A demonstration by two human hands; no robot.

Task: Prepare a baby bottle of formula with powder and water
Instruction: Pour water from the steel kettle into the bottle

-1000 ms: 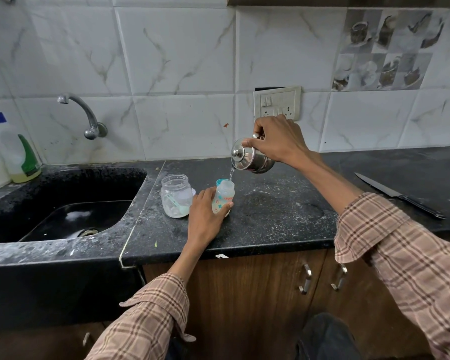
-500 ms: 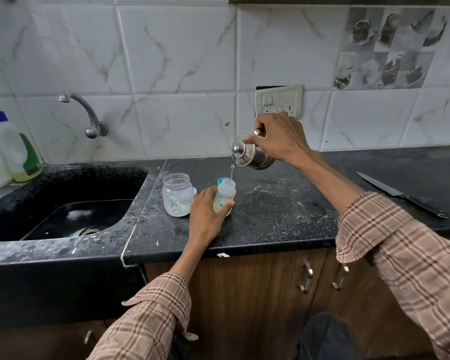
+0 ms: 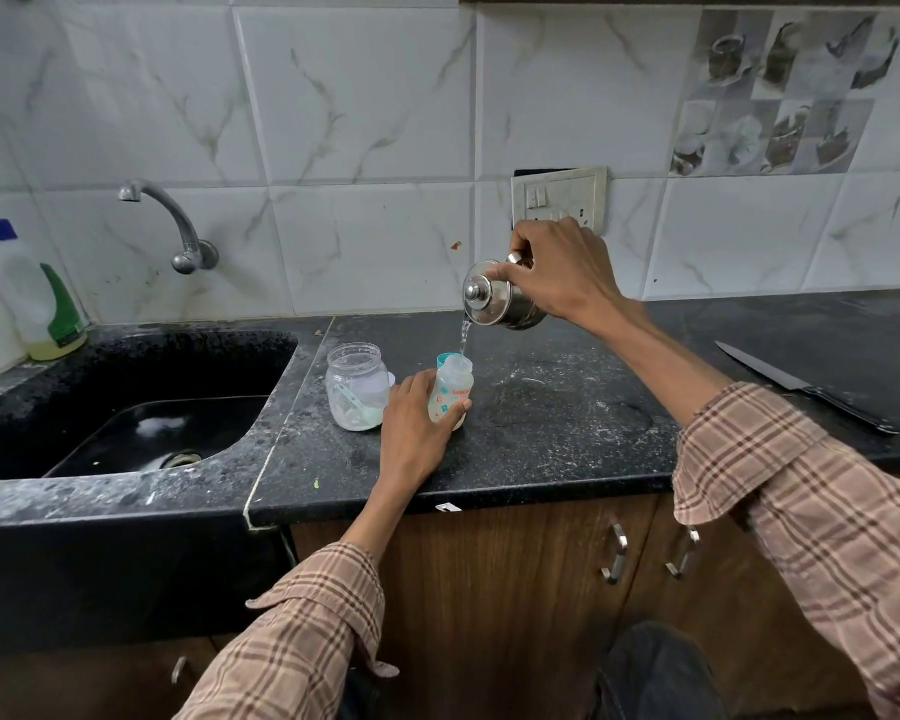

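Change: steel kettle (image 3: 505,304) unmoved, water stream continues.
Right hand (image 3: 562,270): grips kettle, tilted.
Left hand (image 3: 417,426): holds baby bottle (image 3: 450,389) on worktop (image 3: 541,433).

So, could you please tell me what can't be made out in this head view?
- Water level in the bottle: the left hand covers its lower part.
- Kettle handle and how full it is: hidden by the right hand and the lid.
- Print on the bottle: too small to read.
- Jar contents: cloudy plastic; a scoop shows, the powder amount doesn't.
- Detergent bottle: blurred near the left edge.
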